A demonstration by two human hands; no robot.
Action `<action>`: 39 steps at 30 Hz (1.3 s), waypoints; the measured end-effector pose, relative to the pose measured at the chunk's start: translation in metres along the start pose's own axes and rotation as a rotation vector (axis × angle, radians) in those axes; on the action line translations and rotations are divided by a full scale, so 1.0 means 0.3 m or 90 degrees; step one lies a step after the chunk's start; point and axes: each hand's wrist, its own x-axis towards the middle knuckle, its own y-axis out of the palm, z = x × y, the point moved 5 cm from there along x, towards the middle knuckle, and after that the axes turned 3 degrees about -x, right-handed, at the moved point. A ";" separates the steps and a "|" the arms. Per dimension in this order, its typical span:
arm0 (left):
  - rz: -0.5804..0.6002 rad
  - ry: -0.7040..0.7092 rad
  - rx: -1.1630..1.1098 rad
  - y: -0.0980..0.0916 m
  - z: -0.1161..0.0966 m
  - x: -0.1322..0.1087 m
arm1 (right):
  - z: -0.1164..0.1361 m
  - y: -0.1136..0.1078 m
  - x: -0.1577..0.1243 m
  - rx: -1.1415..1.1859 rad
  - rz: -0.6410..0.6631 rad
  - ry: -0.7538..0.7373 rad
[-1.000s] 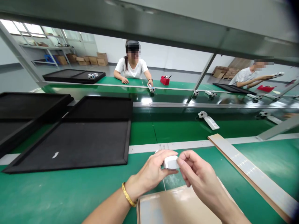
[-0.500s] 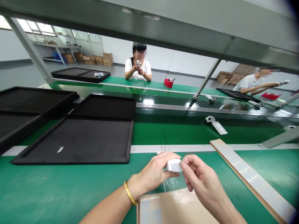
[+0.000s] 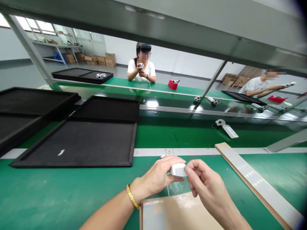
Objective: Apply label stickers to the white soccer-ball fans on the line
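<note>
My left hand (image 3: 158,177), with a gold bracelet at the wrist, is wrapped round a white handheld device (image 3: 178,170). Its rounded end, with a pale grey face, points toward me; the far part is mostly hidden by my fingers, apart from a small white-and-dark bit past the knuckles. At the right edge of that end, the thumb and forefinger of my right hand (image 3: 203,180) are pinched together, touching it. Whatever they pinch, if anything, is too small to make out. Beneath both hands lies a stack of tan boards (image 3: 177,212).
Black divided trays (image 3: 105,143) lie at left. A long board strip (image 3: 254,179) slants across the right. On the green belt (image 3: 155,134) rests a white device with a soccer-ball head (image 3: 229,131). Two co-workers (image 3: 141,68) sit opposite. A metal beam (image 3: 168,32) crosses overhead.
The soccer-ball device on the near belt has shifted right, and those on the far belt have shifted left. My hands keep nearly the same pose. The co-worker opposite has turned the object they hold.
</note>
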 end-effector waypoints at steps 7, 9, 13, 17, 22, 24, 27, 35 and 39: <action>-0.001 0.012 0.003 -0.002 0.000 0.001 | -0.004 -0.001 0.000 0.002 -0.012 0.004; -0.003 0.012 0.003 -0.001 0.000 0.002 | -0.004 -0.001 0.001 0.003 -0.013 0.001; -0.004 0.013 0.005 0.001 0.002 -0.001 | -0.008 0.000 0.002 0.006 -0.011 -0.012; -0.014 0.013 0.004 0.001 0.008 -0.005 | -0.013 0.001 0.000 0.003 -0.013 -0.017; -0.010 0.007 0.006 0.004 0.011 -0.004 | -0.011 0.002 -0.001 -0.001 -0.020 -0.018; -0.008 0.006 0.006 0.004 0.010 -0.003 | -0.010 0.002 -0.001 0.001 -0.023 -0.019; -0.012 0.011 0.008 0.002 0.006 -0.003 | -0.012 0.003 -0.001 0.010 -0.027 -0.024; -0.013 0.012 0.008 0.005 0.004 -0.006 | -0.013 0.004 -0.001 0.004 -0.017 -0.027; -0.014 0.009 0.005 0.003 0.002 -0.005 | -0.016 0.004 0.001 0.002 -0.019 -0.031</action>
